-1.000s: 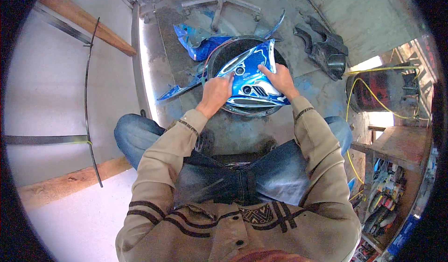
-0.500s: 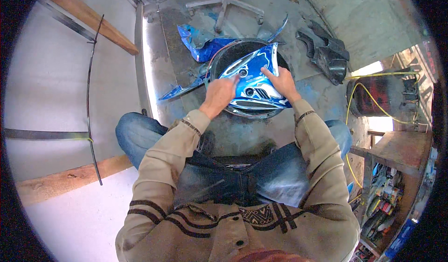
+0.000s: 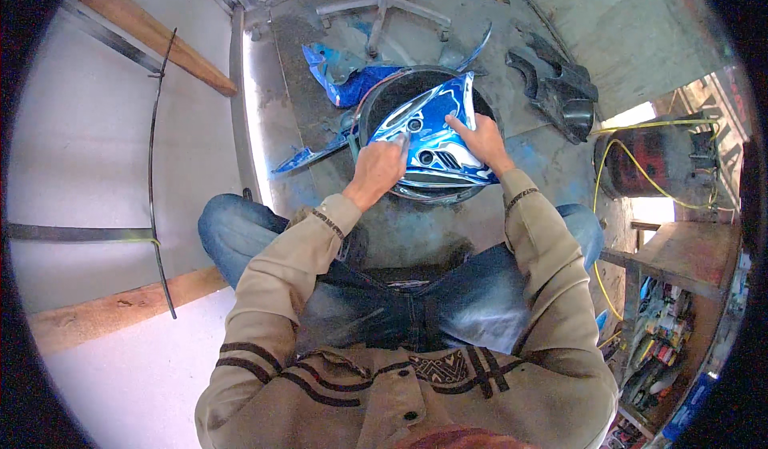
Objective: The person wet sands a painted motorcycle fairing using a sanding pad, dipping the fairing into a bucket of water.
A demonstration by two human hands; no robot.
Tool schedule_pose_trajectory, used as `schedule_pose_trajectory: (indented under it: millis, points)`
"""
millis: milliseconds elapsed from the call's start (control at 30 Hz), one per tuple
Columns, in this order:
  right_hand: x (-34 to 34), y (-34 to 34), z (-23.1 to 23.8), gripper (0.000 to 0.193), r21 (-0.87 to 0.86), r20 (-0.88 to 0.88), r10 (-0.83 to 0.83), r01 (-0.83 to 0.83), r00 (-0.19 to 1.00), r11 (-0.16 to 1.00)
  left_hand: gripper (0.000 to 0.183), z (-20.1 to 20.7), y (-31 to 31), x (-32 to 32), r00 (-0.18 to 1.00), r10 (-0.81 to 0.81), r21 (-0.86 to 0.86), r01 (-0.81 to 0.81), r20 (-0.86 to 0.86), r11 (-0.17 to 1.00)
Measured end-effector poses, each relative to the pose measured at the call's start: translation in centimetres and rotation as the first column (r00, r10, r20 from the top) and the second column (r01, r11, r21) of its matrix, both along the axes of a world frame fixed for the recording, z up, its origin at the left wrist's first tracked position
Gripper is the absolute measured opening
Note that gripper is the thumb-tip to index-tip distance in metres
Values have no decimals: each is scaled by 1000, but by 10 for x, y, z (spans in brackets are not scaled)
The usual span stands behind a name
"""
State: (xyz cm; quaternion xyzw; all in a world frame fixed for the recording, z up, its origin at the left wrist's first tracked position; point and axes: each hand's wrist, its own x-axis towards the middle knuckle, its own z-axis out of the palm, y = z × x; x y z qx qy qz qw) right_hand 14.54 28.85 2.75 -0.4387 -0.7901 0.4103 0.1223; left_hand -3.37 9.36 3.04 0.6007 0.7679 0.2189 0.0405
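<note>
Blue-and-white fairing panel (image 3: pixel 442 127) lies over round black tub (image 3: pixel 387 100), reaching near-right rim. Right hand (image 3: pixel 483 142) clasps panel's right edge, thumb on top; left hand (image 3: pixel 379 169) curled at left edge, grip unclear. Advisable: brace against rim, left pressure light, even.

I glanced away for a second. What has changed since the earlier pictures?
The left hand has shifted slightly rightward on the blue-and-white panel. Nothing was visibly taken hold of or let go. The right hand still grips the panel's right side, over the round black container.
</note>
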Motion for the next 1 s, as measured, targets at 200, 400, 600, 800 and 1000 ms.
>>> schedule_pose_trajectory:
  millis: [200,400,600,800,1000]
  points:
    - [-2,-3,8,64,-12,-7,8,-8,1000,1000,37,14,0,-5,992,93,25,-91,-86,996]
    - [-4,-1,8,62,-12,-21,15,-15,1000,1000,30,5,7,-9,990,71,5,-71,-120,997]
    - [-3,-6,19,59,-24,-22,16,-17,1000,1000,29,5,23,-7,997,68,43,-67,-26,997]
    - [-2,-4,9,59,-40,-40,27,-28,999,999,31,4,29,-6,1000,16,83,-17,13,996]
    - [0,-2,7,60,-38,-15,27,-27,1000,999,29,1,9,-15,997,43,82,-48,57,996]
